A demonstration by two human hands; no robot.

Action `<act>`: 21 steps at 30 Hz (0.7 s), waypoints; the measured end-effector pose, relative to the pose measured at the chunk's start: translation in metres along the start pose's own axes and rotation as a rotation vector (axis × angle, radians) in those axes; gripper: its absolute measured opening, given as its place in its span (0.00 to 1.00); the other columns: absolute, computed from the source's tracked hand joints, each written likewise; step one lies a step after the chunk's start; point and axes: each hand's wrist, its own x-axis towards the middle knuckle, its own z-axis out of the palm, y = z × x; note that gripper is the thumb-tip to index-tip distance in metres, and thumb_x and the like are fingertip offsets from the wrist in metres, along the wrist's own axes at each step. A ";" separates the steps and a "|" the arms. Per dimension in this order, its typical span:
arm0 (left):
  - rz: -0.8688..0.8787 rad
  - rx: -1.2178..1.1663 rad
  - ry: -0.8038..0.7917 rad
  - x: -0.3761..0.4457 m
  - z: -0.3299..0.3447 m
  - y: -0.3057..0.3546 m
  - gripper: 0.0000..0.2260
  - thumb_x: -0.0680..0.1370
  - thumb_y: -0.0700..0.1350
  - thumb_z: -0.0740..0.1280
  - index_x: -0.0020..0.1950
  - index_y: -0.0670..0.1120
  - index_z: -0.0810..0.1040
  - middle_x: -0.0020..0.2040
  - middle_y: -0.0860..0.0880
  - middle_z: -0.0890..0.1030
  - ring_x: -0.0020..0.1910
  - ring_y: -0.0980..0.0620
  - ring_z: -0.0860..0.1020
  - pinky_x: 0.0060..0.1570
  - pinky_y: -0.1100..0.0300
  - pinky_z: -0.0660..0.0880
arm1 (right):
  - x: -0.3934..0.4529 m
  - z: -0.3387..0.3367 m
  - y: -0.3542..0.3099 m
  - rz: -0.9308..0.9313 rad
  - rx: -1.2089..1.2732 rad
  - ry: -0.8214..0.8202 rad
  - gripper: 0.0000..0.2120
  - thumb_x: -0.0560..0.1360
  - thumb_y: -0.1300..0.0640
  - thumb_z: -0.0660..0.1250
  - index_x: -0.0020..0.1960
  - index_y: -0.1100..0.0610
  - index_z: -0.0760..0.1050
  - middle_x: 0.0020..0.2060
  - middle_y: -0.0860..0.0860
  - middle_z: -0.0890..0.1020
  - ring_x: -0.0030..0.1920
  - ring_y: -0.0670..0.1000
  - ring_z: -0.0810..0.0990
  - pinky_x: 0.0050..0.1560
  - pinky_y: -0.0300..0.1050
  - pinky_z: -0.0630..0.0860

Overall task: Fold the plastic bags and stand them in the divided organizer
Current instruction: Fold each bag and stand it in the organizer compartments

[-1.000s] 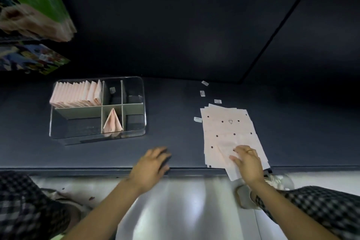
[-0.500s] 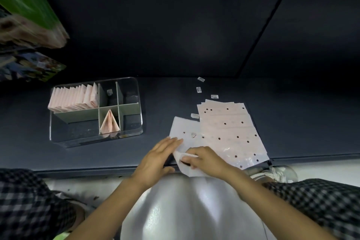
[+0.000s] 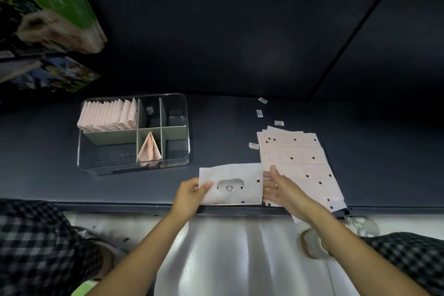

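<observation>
One pale plastic bag (image 3: 236, 173) with a handle cut-out and black dots lies flat near the dark table's front edge. My left hand (image 3: 189, 193) pinches its left edge, thumb on top. My right hand (image 3: 280, 187) holds its right edge, fingers mostly straight. A stack of flat pink bags (image 3: 298, 161) lies to the right, partly under my right hand. The clear divided organizer (image 3: 180, 103) sits at the left. A row of folded pink bags (image 3: 108, 115) stands in its back-left compartment. One folded triangle bag (image 3: 149, 149) stands in the front middle compartment.
Small white labels (image 3: 260, 113) are scattered on the table behind the stack. Colourful packages (image 3: 48, 7) hang over the far left. The table's front edge (image 3: 120, 205) runs just below my hands, with checked trouser legs and a white floor beneath.
The bag has been drawn off the stack and spread flat to its left. My left hand moved from lying on it to pinching its left edge; my right hand shifted to its right edge.
</observation>
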 end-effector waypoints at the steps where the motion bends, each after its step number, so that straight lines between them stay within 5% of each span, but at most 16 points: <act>1: -0.028 -0.030 0.024 0.002 0.000 -0.001 0.07 0.77 0.41 0.67 0.44 0.39 0.80 0.38 0.50 0.83 0.39 0.52 0.79 0.44 0.60 0.74 | 0.002 0.003 0.006 0.020 -0.068 0.038 0.22 0.78 0.40 0.55 0.63 0.52 0.74 0.52 0.51 0.83 0.53 0.50 0.82 0.57 0.43 0.75; 3: -0.027 -0.023 0.054 0.004 0.001 -0.001 0.07 0.78 0.41 0.66 0.54 0.40 0.78 0.45 0.45 0.82 0.45 0.46 0.79 0.51 0.54 0.75 | 0.007 0.009 0.015 0.039 -0.229 0.155 0.19 0.78 0.47 0.62 0.65 0.55 0.71 0.48 0.50 0.82 0.47 0.49 0.81 0.52 0.40 0.76; 7: 0.180 0.314 0.266 0.001 -0.001 -0.002 0.21 0.76 0.43 0.69 0.68 0.47 0.70 0.58 0.51 0.74 0.56 0.51 0.73 0.56 0.57 0.72 | 0.015 0.017 0.022 0.005 -0.400 0.306 0.17 0.75 0.58 0.68 0.63 0.58 0.70 0.35 0.48 0.78 0.37 0.48 0.75 0.45 0.40 0.72; 9: 0.397 0.559 0.243 -0.005 -0.001 -0.004 0.17 0.76 0.44 0.68 0.65 0.48 0.73 0.59 0.52 0.75 0.58 0.50 0.72 0.53 0.58 0.72 | 0.020 0.020 0.024 -0.004 -0.468 0.361 0.17 0.75 0.59 0.68 0.62 0.58 0.70 0.34 0.49 0.78 0.40 0.50 0.75 0.47 0.40 0.69; 11: 0.546 0.741 0.061 -0.011 0.003 -0.011 0.13 0.75 0.43 0.69 0.60 0.47 0.78 0.58 0.51 0.77 0.57 0.48 0.74 0.51 0.57 0.74 | 0.022 0.023 0.028 0.000 -0.513 0.408 0.17 0.74 0.59 0.68 0.62 0.57 0.69 0.37 0.51 0.79 0.43 0.51 0.75 0.45 0.39 0.67; 14: 0.658 0.964 -0.125 -0.023 0.010 -0.019 0.16 0.67 0.48 0.77 0.54 0.50 0.82 0.57 0.54 0.80 0.57 0.53 0.78 0.51 0.61 0.78 | 0.023 0.026 0.034 0.021 -0.559 0.442 0.17 0.74 0.59 0.67 0.61 0.57 0.68 0.38 0.51 0.79 0.43 0.49 0.75 0.40 0.39 0.65; 18: 0.735 1.099 -0.183 -0.030 0.010 -0.027 0.24 0.54 0.53 0.83 0.48 0.52 0.84 0.52 0.55 0.83 0.51 0.55 0.82 0.46 0.64 0.79 | 0.016 0.029 0.040 0.018 -0.673 0.459 0.18 0.74 0.57 0.67 0.61 0.56 0.67 0.34 0.47 0.76 0.40 0.48 0.75 0.36 0.37 0.67; 21: 0.751 1.165 -0.184 -0.032 0.008 -0.031 0.25 0.54 0.52 0.83 0.50 0.53 0.85 0.53 0.54 0.83 0.52 0.53 0.82 0.47 0.62 0.80 | 0.003 0.031 0.044 -0.259 -1.105 0.568 0.21 0.71 0.49 0.72 0.60 0.53 0.71 0.45 0.47 0.77 0.48 0.51 0.75 0.43 0.40 0.72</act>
